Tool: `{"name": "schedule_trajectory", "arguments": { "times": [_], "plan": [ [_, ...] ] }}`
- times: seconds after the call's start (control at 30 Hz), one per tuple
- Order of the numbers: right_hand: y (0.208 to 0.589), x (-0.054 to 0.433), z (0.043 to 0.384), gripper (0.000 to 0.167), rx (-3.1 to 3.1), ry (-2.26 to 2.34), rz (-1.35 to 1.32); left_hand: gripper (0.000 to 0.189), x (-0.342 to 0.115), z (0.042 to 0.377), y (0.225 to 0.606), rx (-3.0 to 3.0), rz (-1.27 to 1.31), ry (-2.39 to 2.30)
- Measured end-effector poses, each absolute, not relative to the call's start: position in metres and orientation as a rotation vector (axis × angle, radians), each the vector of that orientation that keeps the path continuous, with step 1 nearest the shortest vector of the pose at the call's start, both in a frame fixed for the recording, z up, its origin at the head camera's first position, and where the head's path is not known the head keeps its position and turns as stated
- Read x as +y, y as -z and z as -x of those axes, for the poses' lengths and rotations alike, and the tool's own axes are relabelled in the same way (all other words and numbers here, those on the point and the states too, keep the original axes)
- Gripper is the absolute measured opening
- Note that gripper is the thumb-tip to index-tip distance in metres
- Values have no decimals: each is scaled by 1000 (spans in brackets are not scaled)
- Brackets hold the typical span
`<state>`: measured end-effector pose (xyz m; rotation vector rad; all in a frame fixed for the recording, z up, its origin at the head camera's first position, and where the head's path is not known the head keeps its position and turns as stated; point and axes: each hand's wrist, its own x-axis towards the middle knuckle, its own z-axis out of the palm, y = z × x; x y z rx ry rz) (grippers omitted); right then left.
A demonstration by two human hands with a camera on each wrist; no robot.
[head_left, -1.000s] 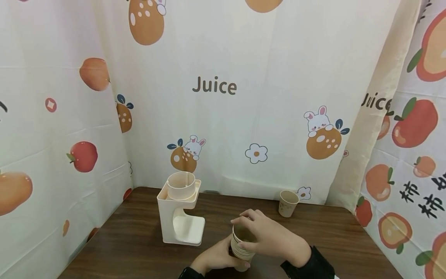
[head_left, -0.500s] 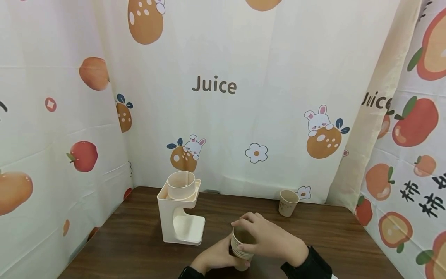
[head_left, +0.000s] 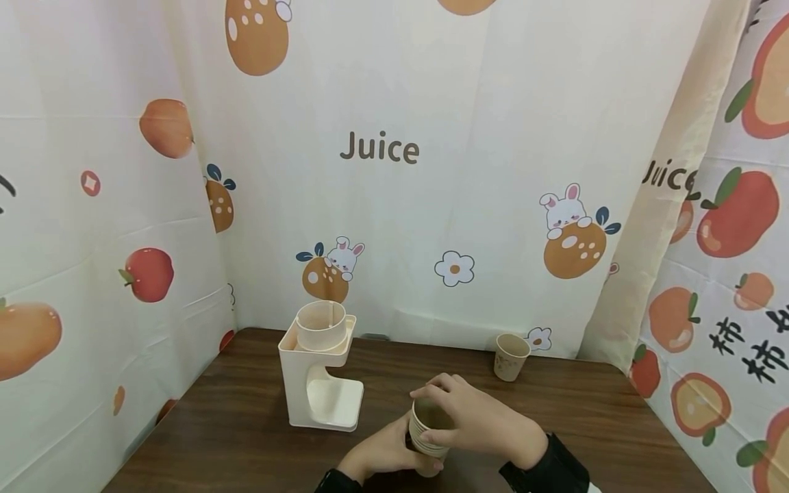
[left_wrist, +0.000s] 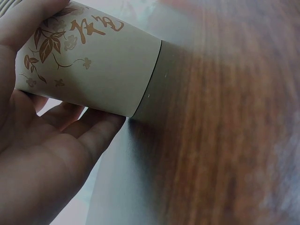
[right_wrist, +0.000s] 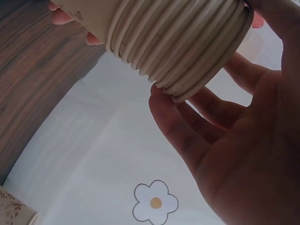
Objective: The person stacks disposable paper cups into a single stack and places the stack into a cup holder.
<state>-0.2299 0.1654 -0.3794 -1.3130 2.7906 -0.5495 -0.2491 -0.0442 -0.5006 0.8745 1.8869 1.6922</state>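
Observation:
A stack of nested beige paper cups (head_left: 425, 446) is held above the front middle of the table, its open mouth facing up and slightly tilted. My left hand (head_left: 385, 450) grips the lower part of the stack; the left wrist view shows the printed side of the bottom cup (left_wrist: 101, 61) between thumb and fingers. At the upper end, my right hand (head_left: 477, 419) has its thumb and fingers around the rims. Several stacked rims (right_wrist: 173, 40) show close up in the right wrist view, with fingertips touching the outermost ones.
A cream plastic stand (head_left: 298, 387) with a round tube (head_left: 320, 335) on top and a flat foot stands left of the hands. One single paper cup (head_left: 510, 357) stands at the back right of the brown wooden table (head_left: 234, 418). Fruit-print curtains (head_left: 394, 226) enclose the table's back and sides.
Both hands keep their hold on the stack, nearly still. The head view has shifted very slightly.

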Motion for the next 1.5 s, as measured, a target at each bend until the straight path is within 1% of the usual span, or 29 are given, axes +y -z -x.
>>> {"name": "schedule_trajectory", "arguments": {
  "times": [0.23, 0.4, 0.63, 0.83, 1.0, 1.3, 1.5],
  "plan": [
    [381, 170, 229, 52, 2805, 559, 1311, 76, -44, 249, 502, 1917, -914, -1697],
    [380, 177, 232, 50, 2843, 596, 1273, 77, -44, 249, 502, 1931, -891, -1698],
    [378, 195, 239, 49, 2917, 645, 1148, 79, -44, 249, 503, 1981, -863, -1684],
    [383, 215, 253, 43, 3039, 623, 1099, 79, -43, 249, 503, 2010, -856, -1690],
    [395, 232, 269, 34, 3227, 564, 1076, 77, -42, 248, 503, 2044, -854, -1690],
    [414, 256, 288, 31, 3361, 490, 977, 77, -42, 248, 503, 2068, -862, -1685],
    [421, 267, 303, 25, 3442, 532, 867, 78, -42, 248, 503, 2070, -862, -1680]
  ]
}}
